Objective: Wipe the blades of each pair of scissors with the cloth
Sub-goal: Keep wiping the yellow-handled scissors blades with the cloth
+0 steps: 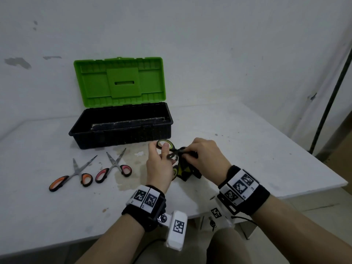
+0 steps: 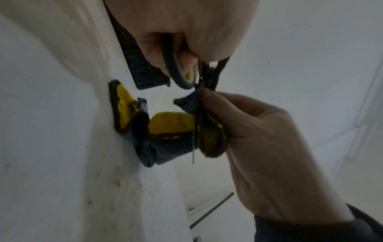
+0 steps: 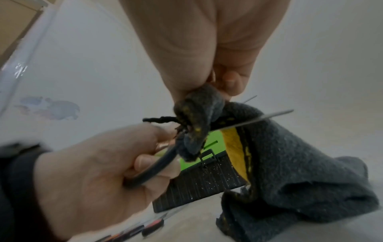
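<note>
So far left on the white table (image 1: 57, 216) there's the orange-handled scissors (image 1: 71, 175), lying open and flat; just to their right sit the pink-handled scissors (image 1: 114, 166), also splayed open; nobody's touching either pair, and honestly I can't tell from the blades whether they've been wiped or are waiting their turn. Behind them, farther back, is the toolbox (image 1: 122, 124) with its green lid up.

Moving right, the left hand (image 1: 159, 166) has its fingers curled through a handle loop of the green-handled scissors (image 1: 167, 147), holding them up just off the table near the front of the toolbox; the blades are open. Then the right hand (image 1: 206, 155) is pinching a fold of the grey-and-yellow cloth (image 3: 290, 172) around one blade close to the pivot, with the rest of the cloth hanging down onto the table.

My guess: this pair is mid-wipe, one blade in progress; the other blade looks bare.
</note>
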`<state>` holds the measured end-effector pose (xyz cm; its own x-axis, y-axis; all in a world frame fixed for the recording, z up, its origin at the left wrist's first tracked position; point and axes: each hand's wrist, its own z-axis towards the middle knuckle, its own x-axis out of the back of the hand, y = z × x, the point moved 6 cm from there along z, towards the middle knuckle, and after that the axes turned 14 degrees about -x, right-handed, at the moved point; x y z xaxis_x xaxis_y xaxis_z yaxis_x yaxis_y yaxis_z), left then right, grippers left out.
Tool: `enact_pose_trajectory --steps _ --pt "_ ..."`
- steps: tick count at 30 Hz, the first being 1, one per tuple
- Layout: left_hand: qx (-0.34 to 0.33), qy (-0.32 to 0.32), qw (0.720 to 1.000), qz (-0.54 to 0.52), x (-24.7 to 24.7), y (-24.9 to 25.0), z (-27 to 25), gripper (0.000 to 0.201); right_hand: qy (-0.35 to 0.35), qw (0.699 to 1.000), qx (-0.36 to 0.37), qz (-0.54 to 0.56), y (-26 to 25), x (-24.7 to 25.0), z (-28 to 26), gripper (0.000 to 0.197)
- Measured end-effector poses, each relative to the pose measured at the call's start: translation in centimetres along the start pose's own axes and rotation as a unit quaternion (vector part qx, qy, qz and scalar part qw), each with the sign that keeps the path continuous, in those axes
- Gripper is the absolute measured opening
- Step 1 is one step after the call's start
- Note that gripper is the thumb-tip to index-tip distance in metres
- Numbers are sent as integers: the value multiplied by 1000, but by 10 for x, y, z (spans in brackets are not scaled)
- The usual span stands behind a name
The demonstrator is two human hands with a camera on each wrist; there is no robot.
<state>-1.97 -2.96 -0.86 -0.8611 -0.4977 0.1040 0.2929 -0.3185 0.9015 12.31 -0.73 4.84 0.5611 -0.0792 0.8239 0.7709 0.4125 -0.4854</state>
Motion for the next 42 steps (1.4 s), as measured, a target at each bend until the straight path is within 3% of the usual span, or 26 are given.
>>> enact_pose_trajectory --steps 4,9,15,18,22,28,32,35,42 --pt "24 4 1000 -1 6 -5 0 21 70 995 -70 23 17 21 6 18" --pt "-5 7 1000 7 2 -3 3 19 -7 1000 26 8 -15 -4 -10 15" --pt "24 13 1000 11 10 -5 2 21 26 996 -87 -12 19 8 13 18" --pt "24 16 1000 4 11 -7 3 23 33 999 -25 22 2 15 8 17" --pt "-9 10 1000 -5 6 -7 4 21 -29 996 85 -18 -28 -9 -10 16" --pt "33 44 998 -15 16 -14 7 23 -60 987 139 -50 -16 -6 -15 13" --pt "30 38 999 -10 17 -12 11 25 -4 993 117 -19 -13 8 -12 14" --pt "19 38 999 -7 13 -11 9 27 -21 994 102 -37 -11 -1 -12 15" --pt "79 77 994 -13 32 -18 17 23 -8 1000 -26 4 35 10 -3 14"
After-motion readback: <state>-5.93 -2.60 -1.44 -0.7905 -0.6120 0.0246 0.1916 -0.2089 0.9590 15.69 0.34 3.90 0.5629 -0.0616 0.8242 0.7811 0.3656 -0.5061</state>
